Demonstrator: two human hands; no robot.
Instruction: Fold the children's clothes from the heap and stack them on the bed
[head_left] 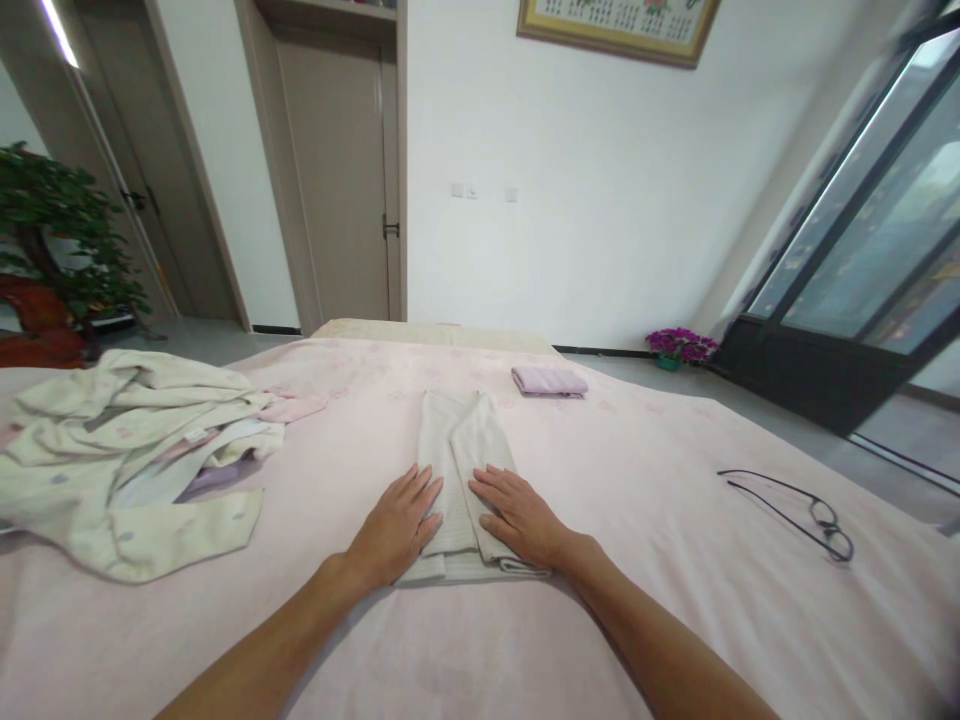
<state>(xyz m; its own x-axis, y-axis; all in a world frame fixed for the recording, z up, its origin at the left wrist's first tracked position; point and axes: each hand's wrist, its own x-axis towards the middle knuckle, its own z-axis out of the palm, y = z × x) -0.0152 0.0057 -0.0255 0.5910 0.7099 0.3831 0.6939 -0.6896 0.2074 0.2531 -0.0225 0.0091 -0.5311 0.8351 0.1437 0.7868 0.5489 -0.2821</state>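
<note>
A light grey, finely ribbed garment [459, 500] lies partly folded in front of me, its side panels turned in toward the middle. Flat on its left edge rests my left hand [397, 525], fingers stretched out. My right hand [521, 520] presses flat on the right side, fingers also extended, near a rolled layer at the lower right corner. Neither hand grips anything. Beyond the garment, to the right, is a small folded lilac cloth [550, 381].
All this lies on a pink bedspread [630, 620]. A loose heap of cream clothes [142, 450] is at the left, and black-framed glasses [829, 525] lie open at the right. Purple flowers [681, 345] stand on the floor beyond, near a glazed door.
</note>
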